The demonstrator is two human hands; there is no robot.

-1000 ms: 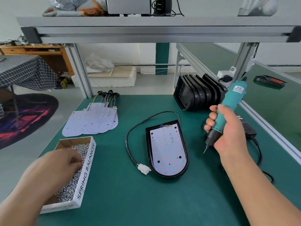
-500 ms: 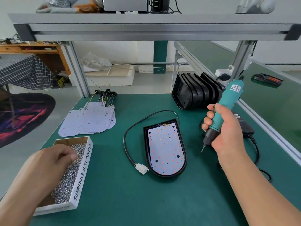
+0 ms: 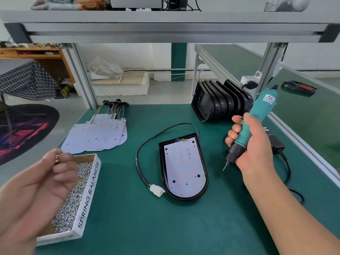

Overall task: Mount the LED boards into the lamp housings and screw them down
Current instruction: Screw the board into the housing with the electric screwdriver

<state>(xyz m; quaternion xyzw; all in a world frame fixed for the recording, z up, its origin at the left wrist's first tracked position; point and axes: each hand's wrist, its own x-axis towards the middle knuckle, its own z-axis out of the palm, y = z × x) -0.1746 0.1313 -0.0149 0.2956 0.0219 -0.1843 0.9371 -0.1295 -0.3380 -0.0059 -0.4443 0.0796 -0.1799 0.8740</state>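
The black oval lamp housing point(image 3: 161, 162) is lying flat at the middle of the green worktop point(image 3: 147, 227); a white LED board point(image 3: 184, 166) dotted with red and orange points is sitting inside it. A black cable point(image 3: 137, 159) is looping from the housing's far end round its left side, ending in a white connector point(image 3: 157, 191) just beside the near rim. The right hand point(image 3: 255, 146) is clamping a teal electric screwdriver point(image 3: 257, 115) by the barrel; the bit is pointing down, clear of the worktop, just right of the housing. The left hand point(image 3: 42, 183) is hovering over a white cardboard box point(image 3: 88, 197) of small silver screws point(image 3: 73, 203); its fingers are curling, thumb meeting forefinger, but blur is hiding whether a screw sits between them. Spare white LED boards point(image 3: 99, 137) are lying fanned at far left; spare black housings point(image 3: 220, 102) are standing on edge at far right.
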